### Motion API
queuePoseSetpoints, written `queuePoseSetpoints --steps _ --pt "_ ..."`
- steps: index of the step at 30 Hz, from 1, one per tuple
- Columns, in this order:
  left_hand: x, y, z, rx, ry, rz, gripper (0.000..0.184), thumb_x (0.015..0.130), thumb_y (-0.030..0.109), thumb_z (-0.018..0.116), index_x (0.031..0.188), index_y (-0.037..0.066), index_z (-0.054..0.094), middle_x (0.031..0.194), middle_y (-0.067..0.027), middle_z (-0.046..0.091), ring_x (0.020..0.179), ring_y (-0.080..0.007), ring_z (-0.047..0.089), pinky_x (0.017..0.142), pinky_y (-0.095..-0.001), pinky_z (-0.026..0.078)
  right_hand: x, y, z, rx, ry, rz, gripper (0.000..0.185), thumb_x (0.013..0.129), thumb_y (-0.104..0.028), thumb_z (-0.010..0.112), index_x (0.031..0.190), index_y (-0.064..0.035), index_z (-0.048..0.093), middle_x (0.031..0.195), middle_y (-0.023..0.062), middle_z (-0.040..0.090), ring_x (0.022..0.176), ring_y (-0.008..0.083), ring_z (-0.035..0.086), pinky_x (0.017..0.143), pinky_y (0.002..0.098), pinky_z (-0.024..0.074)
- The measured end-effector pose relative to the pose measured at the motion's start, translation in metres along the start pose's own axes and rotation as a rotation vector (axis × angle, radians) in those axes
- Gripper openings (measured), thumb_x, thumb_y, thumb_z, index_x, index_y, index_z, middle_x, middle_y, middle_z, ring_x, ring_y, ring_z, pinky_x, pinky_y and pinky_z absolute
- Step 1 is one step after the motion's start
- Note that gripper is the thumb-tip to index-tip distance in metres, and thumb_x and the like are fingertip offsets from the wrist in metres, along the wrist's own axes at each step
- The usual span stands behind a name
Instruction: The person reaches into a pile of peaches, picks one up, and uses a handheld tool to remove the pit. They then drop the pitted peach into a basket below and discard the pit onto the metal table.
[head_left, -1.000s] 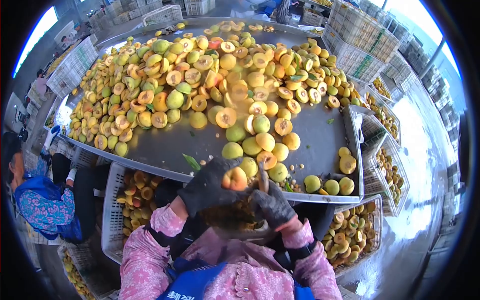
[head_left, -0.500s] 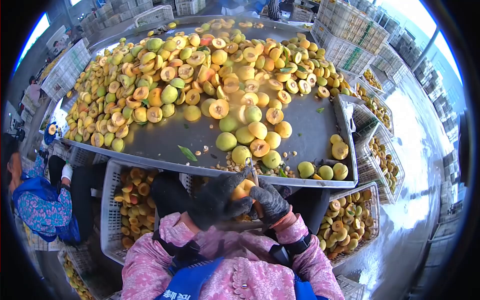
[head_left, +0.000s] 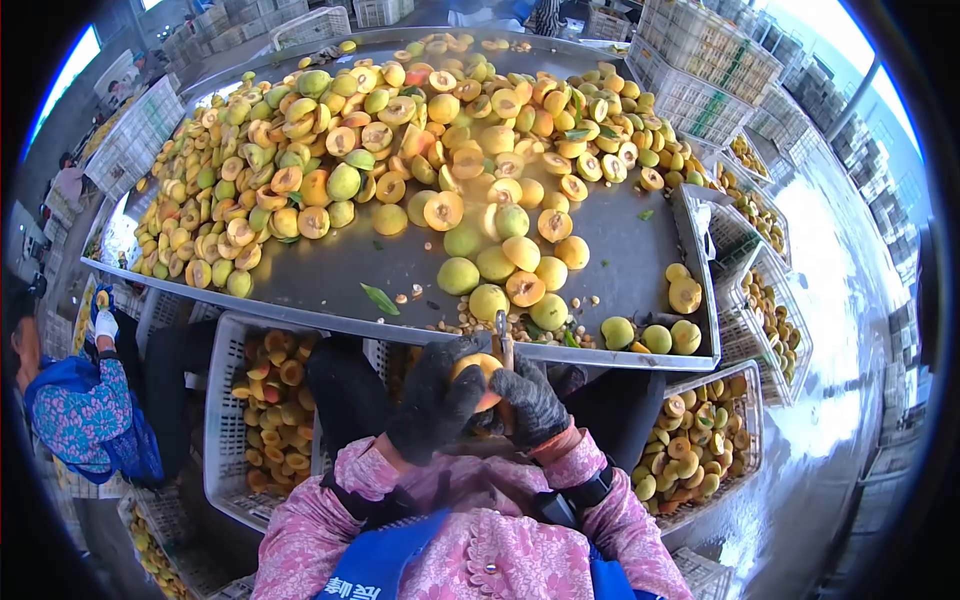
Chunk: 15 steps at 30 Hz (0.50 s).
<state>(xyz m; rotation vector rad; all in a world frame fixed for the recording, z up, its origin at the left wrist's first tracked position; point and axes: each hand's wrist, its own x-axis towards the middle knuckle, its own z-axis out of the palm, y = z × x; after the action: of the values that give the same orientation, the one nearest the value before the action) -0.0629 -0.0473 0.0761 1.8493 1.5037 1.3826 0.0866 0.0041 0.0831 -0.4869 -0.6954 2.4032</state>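
Note:
My left hand (head_left: 432,398), in a dark glove, is closed around a yellow peach (head_left: 487,372) just in front of the table's near edge. My right hand (head_left: 535,402), also gloved, grips a slim metal pitting tool (head_left: 503,332) whose forked tip points up beside the peach. Whether the tool touches the flesh is hidden by the fingers. Beyond my hands, whole and halved peaches (head_left: 525,288) rest on the metal table (head_left: 330,275), with small pale pits (head_left: 465,322) scattered along its near edge.
A large heap of halved peaches (head_left: 300,180) covers the far part of the table. Crates of peach halves stand beside my legs, one left (head_left: 222,420) and one right (head_left: 752,440). A co-worker (head_left: 85,415) sits at far left. Stacked crates (head_left: 700,70) rise at back right.
My left hand has turned the peach and brought it closer to the tool, which stands more upright. The co-worker's gloved hand has moved up. The view has shifted slightly.

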Motion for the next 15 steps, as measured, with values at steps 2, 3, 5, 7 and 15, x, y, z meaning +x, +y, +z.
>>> queuePoseSetpoints --steps 2,3,5,7,15 --pt "-0.001 -0.008 -0.002 -0.330 0.006 -0.097 0.038 0.094 0.024 0.046 0.121 -0.003 0.046 0.116 -0.0158 0.053 0.106 -0.0255 0.053 0.092 -0.0363 0.041 -0.008 -0.012 0.005 -0.137 -0.024 0.012 0.061 0.076 -0.016 0.068 0.128 -0.0009 0.040 0.114 0.0096 0.054 0.101 0.0177 0.056 0.088 0.0297 0.0460" --pt "-0.001 -0.010 -0.002 -0.494 0.009 -0.146 0.039 0.095 0.026 0.044 0.122 -0.003 0.045 0.119 -0.0150 0.052 0.108 -0.0237 0.052 0.094 -0.0356 0.040 -0.010 -0.017 0.008 -0.205 -0.036 0.018 0.064 0.074 -0.014 0.069 0.129 -0.0006 0.040 0.114 0.0096 0.054 0.101 0.0175 0.055 0.088 0.0298 0.0456" --pt "-0.004 -0.005 -0.004 -0.944 0.040 -0.373 0.042 0.096 0.029 0.042 0.125 -0.002 0.044 0.123 -0.0135 0.050 0.111 -0.0213 0.050 0.097 -0.0346 0.038 -0.011 -0.018 0.011 -0.273 0.029 0.023 0.067 0.070 -0.010 0.071 0.129 0.0004 0.040 0.114 0.0099 0.054 0.102 0.0177 0.054 0.089 0.0303 0.0448" --pt "-0.005 0.000 -0.007 -1.118 0.021 -0.477 0.044 0.096 0.030 0.042 0.127 -0.002 0.042 0.126 -0.0124 0.048 0.113 -0.0200 0.049 0.098 -0.0342 0.037 -0.008 -0.011 0.003 -0.366 0.028 -0.070 0.072 0.067 -0.007 0.073 0.130 0.0011 0.039 0.115 0.0099 0.053 0.103 0.0179 0.052 0.091 0.0311 0.0439" --pt "-0.001 0.025 -0.026 -0.845 -0.114 -0.449 0.057 0.081 0.014 0.068 0.130 -0.001 0.042 0.131 -0.0107 0.047 0.119 -0.0197 0.046 0.099 -0.0328 0.038 -0.012 -0.022 0.027 -0.593 -0.033 -0.244 0.073 0.064 -0.012 0.080 0.125 -0.0004 0.043 0.118 0.0095 0.052 0.106 0.0186 0.051 0.093 0.0329 0.0421"
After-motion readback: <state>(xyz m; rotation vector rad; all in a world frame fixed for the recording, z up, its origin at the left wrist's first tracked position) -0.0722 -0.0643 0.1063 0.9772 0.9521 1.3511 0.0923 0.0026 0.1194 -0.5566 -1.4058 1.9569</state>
